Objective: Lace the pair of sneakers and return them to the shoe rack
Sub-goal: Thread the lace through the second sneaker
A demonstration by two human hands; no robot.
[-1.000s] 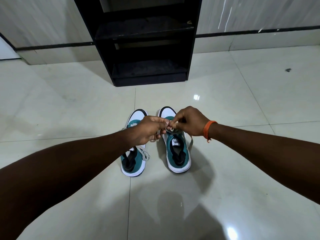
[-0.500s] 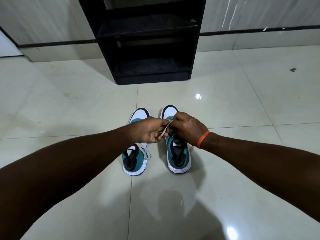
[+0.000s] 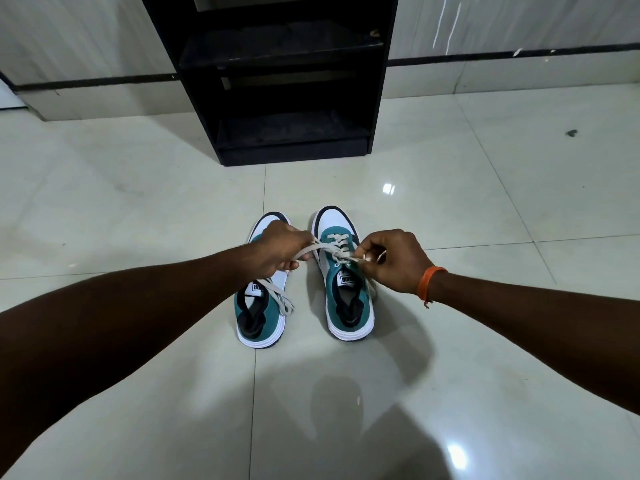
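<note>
Two teal-and-white sneakers stand side by side on the floor, toes pointing away from me. Over the left sneaker [image 3: 260, 320] my left hand [image 3: 282, 249] grips one end of the right sneaker's beige lace [image 3: 320, 249], which runs taut to the eyelets. My right hand [image 3: 394, 261] pinches the other lace end just right of the right sneaker [image 3: 349, 306]. The lace crosses at the tongue between the two hands. A loose lace lies on the left sneaker's side. The black shoe rack [image 3: 291, 133] stands a short way beyond the toes, its shelves bare.
Glossy pale floor tiles [image 3: 138, 202] spread all around. A grey wall with a dark skirting line [image 3: 519, 57] runs behind the rack. A small dark speck [image 3: 570, 133] lies on the floor at the right.
My hands, close together over the right sneaker before, have pulled apart sideways, drawing the lace ends taut. The eyelets and crossed lace are uncovered.
</note>
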